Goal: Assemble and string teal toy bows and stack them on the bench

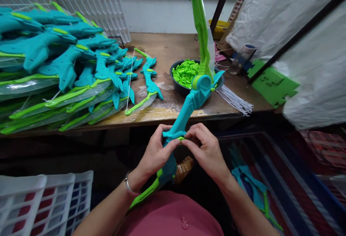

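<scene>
A turquoise and green toy bow (180,115) stands tilted before me, its upper green limb rising past the table and its lower limb reaching down by my lap. My left hand (159,151) is wrapped round the bow's middle, thumb on the front. Thumb and fingers of my right hand (207,149) pinch at a small green plastic piece (181,138) against the bow's middle, where the left thumb also touches. Behind the bow, a dark bowl (175,86) holds many loose green pieces (186,72).
A large pile of toy bows (62,59) covers the table's left side. One strung bow (148,75) lies apart on the wooden table (164,39). White ties (235,99) and a green foam mat (273,81) are at right. A white crate (45,200) stands lower left; more bow parts (251,182) lie lower right.
</scene>
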Available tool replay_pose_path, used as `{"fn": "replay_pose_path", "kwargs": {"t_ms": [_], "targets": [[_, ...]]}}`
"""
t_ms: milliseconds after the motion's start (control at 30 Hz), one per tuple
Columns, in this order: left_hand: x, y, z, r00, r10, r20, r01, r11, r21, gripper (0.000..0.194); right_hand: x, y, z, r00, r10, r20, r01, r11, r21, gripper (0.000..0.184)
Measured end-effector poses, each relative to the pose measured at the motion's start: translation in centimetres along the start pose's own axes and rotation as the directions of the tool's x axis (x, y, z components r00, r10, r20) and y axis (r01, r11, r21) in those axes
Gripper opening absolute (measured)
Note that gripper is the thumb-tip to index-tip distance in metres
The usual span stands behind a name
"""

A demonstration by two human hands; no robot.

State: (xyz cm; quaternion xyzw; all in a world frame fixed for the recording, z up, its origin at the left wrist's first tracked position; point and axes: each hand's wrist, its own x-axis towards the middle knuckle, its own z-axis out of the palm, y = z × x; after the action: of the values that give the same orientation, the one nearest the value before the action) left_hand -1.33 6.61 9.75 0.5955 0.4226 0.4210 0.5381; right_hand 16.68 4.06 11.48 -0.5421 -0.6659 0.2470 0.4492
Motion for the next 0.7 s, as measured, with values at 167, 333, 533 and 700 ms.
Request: {"fn": "replay_pose_path", "kwargs": {"t_ms": [167, 333, 533, 700], "targets": [[-0.6, 0.0, -0.3, 1.000, 0.002, 0.012, -0.002, 0.999, 0.039, 0.035, -1.0, 0.8, 0.8, 0.999, 0.028, 0.015, -0.029, 0.999, 0.024, 0.025], [-1.1, -0.3, -0.3, 1.000, -0.012, 0.018, 0.010, 0.996, 0.084, 0.034, -2.3, 1.0, 1.7, 0.990, 0.095, 0.106, -0.109, 0.984, 0.138, 0.020], [-1.7, -1.5, 0.1, 0.999, -0.016, -0.047, 0.019, 0.998, 0.053, 0.034, -2.9, 1.6, 2.7, 0.990, 0.131, 0.043, -0.136, 0.980, 0.146, 0.016], [-2.1, -2.8, -0.5, 0.995, -0.038, -0.089, 0.047, 0.993, 0.108, 0.034, -2.6, 2.2, 3.7, 0.994, 0.089, 0.071, -0.095, 0.990, 0.100, 0.013]]}}
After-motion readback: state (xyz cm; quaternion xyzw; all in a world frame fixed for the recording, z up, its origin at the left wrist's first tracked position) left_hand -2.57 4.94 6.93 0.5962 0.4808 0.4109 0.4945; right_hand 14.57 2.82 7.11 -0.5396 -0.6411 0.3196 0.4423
